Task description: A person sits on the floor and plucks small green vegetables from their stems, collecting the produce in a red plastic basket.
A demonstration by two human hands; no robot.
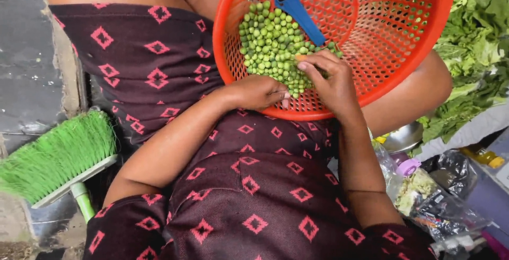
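An orange perforated plastic basket (403, 53) rests tilted on my lap and holds a heap of shelled green peas (268, 42). A blue-handled tool (298, 15) lies on the peas, its lower end hidden under my right hand. My left hand (258, 93) is curled against the basket's near rim. My right hand (330, 80) reaches inside the basket, fingers bent down onto the peas beside the tool. What is under those fingers is hidden.
A green-bristled brush (55, 156) lies on the floor at the left. Leafy greens (477, 42) are piled at the right. Below them are a metal bowl (403, 138), plastic bags (435, 196) and a bottle with a purple cap (407, 167).
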